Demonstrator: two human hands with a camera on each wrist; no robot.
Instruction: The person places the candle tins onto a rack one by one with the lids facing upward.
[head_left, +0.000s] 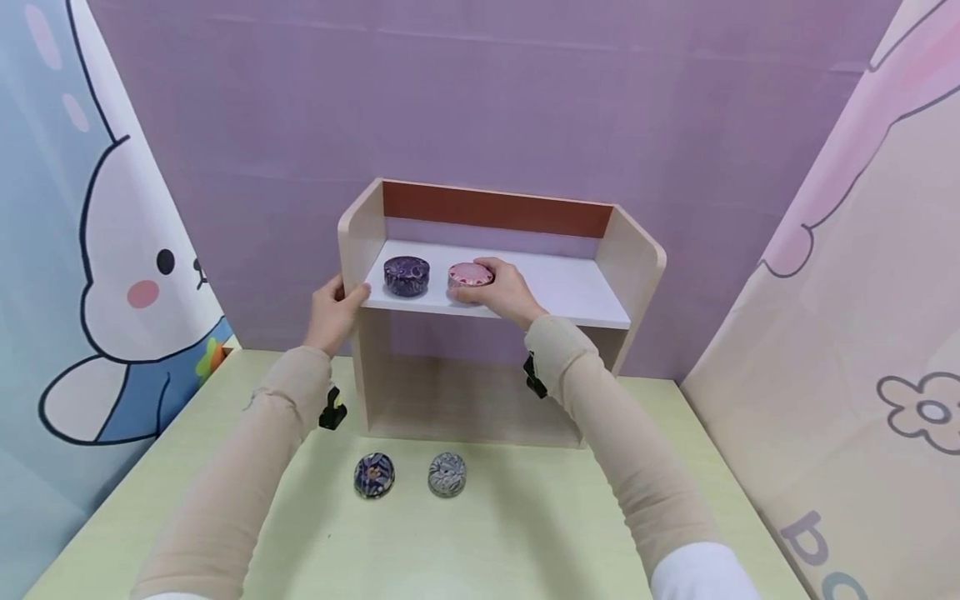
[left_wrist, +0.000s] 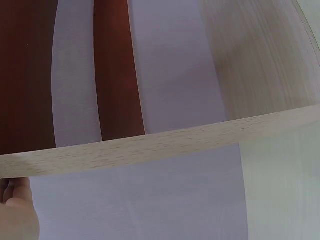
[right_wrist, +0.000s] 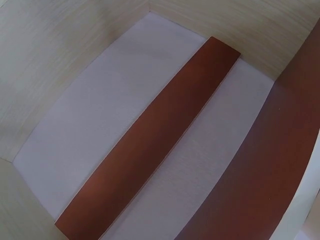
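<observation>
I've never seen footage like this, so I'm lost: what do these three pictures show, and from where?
There's no machine, just a person's two bare hands. The wide picture comes from a camera on the head; the other two, from the wrists, mostly show a small shelf unit up close. The left hand grips its left side. The right hand holds a pink tin at the white board, beside a dark purple tin. On the table lie a dark blue tin and a grey tin.
</observation>
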